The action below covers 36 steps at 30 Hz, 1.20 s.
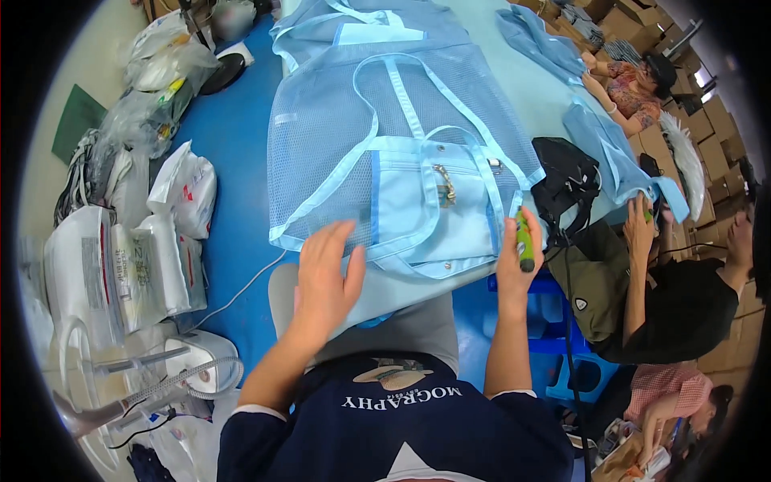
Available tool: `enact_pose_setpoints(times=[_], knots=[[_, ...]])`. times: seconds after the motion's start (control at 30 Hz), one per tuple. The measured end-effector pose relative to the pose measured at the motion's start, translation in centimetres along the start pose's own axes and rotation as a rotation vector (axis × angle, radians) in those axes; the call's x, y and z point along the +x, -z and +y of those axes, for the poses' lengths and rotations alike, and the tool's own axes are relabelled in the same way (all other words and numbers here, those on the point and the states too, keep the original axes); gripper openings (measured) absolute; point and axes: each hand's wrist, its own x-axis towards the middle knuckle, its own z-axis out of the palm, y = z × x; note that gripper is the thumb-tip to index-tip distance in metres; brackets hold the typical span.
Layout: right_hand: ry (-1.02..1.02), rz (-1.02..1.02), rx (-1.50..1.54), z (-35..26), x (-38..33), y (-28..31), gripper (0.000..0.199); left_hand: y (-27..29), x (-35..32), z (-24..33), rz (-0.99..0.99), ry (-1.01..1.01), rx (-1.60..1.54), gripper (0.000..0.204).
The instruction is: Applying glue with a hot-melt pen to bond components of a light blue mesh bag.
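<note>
left hand (pixel 325 269) flat, fingers spread on the light blue mesh bag (pixel 385 145) lying just beyond them, right hand (pixel 514 261) fisted round a green tool (pixel 524 239), white plastic packages (pixel 152 249) heaped far left.

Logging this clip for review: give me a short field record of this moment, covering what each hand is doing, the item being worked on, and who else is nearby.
Work item: light blue mesh bag with straps and a front pocket, lying flat on the table
Left hand: left hand spread flat, pressing the bag's near edge
Right hand: right hand gripping a green pen-shaped tool beside the bag's right edge
Beside bag: black bag
Nearby: a co-worker's hand on another blue bag
Floor, left: white plastic packages
</note>
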Motion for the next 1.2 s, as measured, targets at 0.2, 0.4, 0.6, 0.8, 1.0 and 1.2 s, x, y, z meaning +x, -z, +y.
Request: enact_pose_setpoints(times=[0.2, 0.4, 0.6, 0.8, 1.0, 1.2], knots=[[-0.008, 0.001, -0.161, 3.1, 2.8, 1.0, 0.03, -2.8, 5.5, 0.0, -0.182, 0.377, -0.322, 0.045], [-0.232, -0.07, 0.151, 5.7, 2.5, -0.2, 0.034, -3.4, 4.2, -0.8, -0.193, 0.462, -0.693, 0.047], [-0.348, -0.019, 0.414, 5.5, 1.6, -0.6, 0.032, -2.2, 1.5, 0.8, -0.263, -0.172, -0.128, 0.036], [-0.382, -0.036, 0.416, 5.9, 1.2, -0.9, 0.032, -3.2, 1.2, 0.9, -0.051, -0.195, -0.202, 0.033], [-0.335, -0.067, 0.418, 6.8, 1.4, -0.8, 0.032, -0.4, 1.0, -2.6, 0.24, 0.116, -0.359, 0.023], [-0.341, -0.061, 0.412, 5.4, 2.0, -1.4, 0.031, 3.2, 8.1, -6.7, 0.2, 0.441, -0.72, 0.027]])
